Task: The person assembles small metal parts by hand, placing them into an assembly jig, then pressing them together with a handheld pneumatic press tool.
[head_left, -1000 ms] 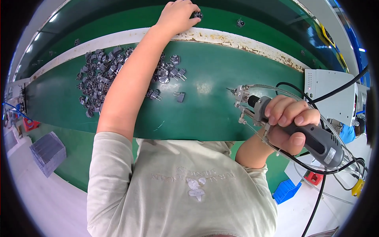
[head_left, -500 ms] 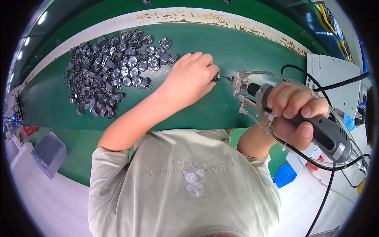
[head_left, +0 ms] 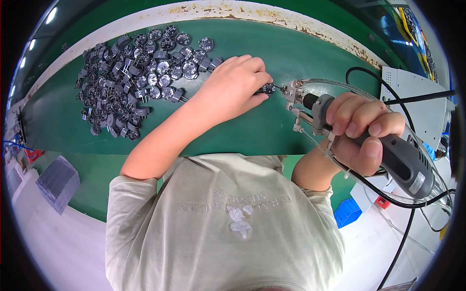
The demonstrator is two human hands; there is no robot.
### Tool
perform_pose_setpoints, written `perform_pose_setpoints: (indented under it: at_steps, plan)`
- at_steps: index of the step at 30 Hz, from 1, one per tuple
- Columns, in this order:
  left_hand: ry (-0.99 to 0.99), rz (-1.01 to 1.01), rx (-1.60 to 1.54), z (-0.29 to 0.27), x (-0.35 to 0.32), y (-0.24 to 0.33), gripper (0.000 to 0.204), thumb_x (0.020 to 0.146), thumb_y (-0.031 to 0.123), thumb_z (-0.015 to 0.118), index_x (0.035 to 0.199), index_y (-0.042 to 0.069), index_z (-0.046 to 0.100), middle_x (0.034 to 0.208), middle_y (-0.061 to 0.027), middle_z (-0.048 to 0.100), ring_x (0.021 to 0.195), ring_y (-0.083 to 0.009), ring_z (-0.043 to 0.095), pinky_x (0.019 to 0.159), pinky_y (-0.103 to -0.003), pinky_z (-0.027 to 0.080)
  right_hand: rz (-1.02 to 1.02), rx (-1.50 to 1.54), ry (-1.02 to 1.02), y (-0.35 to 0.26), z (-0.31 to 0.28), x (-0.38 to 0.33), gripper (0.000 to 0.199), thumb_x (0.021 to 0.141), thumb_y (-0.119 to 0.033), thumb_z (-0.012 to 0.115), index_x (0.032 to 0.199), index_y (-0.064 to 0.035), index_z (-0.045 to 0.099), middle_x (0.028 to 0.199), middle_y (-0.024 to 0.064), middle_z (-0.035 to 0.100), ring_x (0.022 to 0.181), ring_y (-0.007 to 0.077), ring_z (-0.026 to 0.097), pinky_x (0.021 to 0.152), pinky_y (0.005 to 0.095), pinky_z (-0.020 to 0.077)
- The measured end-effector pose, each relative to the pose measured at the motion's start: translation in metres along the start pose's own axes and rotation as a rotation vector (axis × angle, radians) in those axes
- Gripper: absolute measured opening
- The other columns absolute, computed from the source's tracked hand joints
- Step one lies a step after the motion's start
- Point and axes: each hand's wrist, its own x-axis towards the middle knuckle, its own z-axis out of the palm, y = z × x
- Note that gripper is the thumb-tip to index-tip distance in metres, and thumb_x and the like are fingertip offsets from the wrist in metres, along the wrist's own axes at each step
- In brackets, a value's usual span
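Observation:
My left hand [head_left: 239,80] reaches across the green worktop with its fingers closed on a small round circuit-board part [head_left: 269,88], its dark face turned to the right. The fingers hide the rest of that part. In my right hand [head_left: 365,128] is a grey hand-held power tool [head_left: 410,165], with metal fittings and clear tubes at its front. Its thin tip meets or nearly meets the face of the held part; contact is too small to tell. To the left of my left hand lies a heap of similar round parts [head_left: 116,92], some showing metal pins.
A white, chipped rail [head_left: 213,10] borders the far side of the green worktop [head_left: 194,140]. A pale metal box [head_left: 412,111] stands at the right, with black cables [head_left: 403,233] and tubes running near the tool. Beneath the worktop are a blue bin [head_left: 347,212] and a grey box [head_left: 58,184].
The tool's tip and the held part have come together; they were slightly apart before. My left hand has shifted a little right and up, and the part shows more face.

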Motion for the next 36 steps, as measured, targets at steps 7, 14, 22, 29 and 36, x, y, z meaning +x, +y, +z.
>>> perform_pose_setpoints:
  at_steps: [7, 14, 22, 29, 36]
  plan:
    - [0.000, -0.006, 0.008, 0.000, -0.001, 0.000, 0.024, 0.073, 0.015, 0.074, 0.093, 0.005, 0.068, 0.090, -0.0052, 0.058, 0.090, -0.0248, 0.057, 0.083, -0.037, 0.047, 0.018, 0.006, 0.006, 0.000, 0.001, -0.001, 0.030, 0.083, -0.017, 0.071, 0.092, -0.0079, 0.044, 0.066, 0.0049, 0.051, 0.051, 0.0175, 0.053, 0.050, 0.0349, 0.0491]
    - [-0.005, 0.008, 0.017, 0.002, -0.001, -0.001, 0.023, 0.073, 0.015, 0.074, 0.093, 0.005, 0.068, 0.090, -0.0054, 0.058, 0.091, -0.0254, 0.057, 0.083, -0.038, 0.047, 0.042, -0.001, -0.007, 0.002, 0.009, 0.004, 0.026, 0.084, -0.014, 0.069, 0.088, -0.0069, 0.044, 0.065, 0.0057, 0.051, 0.051, 0.0177, 0.053, 0.050, 0.0343, 0.0487]
    - [-0.003, 0.034, -0.001, 0.002, -0.001, -0.004, 0.023, 0.073, 0.016, 0.074, 0.093, 0.005, 0.068, 0.090, -0.0065, 0.058, 0.092, -0.0264, 0.057, 0.083, -0.038, 0.047, 0.119, -0.105, -0.088, 0.011, 0.021, 0.016, 0.023, 0.084, -0.017, 0.067, 0.089, -0.0056, 0.047, 0.070, 0.0078, 0.052, 0.054, 0.0185, 0.050, 0.052, 0.0353, 0.0471]
    - [0.012, 0.027, -0.001, 0.002, -0.006, -0.007, 0.029, 0.070, 0.016, 0.075, 0.096, 0.004, 0.069, 0.091, -0.0064, 0.059, 0.092, -0.0261, 0.058, 0.084, -0.038, 0.047, 0.017, 0.070, -0.142, -0.031, 0.000, 0.012, 0.029, 0.085, -0.029, 0.064, 0.094, -0.0087, 0.045, 0.075, 0.0061, 0.052, 0.055, 0.0176, 0.052, 0.051, 0.0343, 0.0475]
    - [0.014, 0.061, -0.033, 0.001, -0.006, -0.008, 0.026, 0.071, 0.012, 0.071, 0.095, 0.004, 0.069, 0.092, -0.0064, 0.059, 0.091, -0.0260, 0.058, 0.084, -0.038, 0.048, 0.067, 0.062, -0.049, -0.017, 0.007, -0.001, 0.028, 0.083, -0.024, 0.065, 0.092, -0.0076, 0.044, 0.070, 0.0065, 0.052, 0.052, 0.0180, 0.052, 0.050, 0.0349, 0.0477]
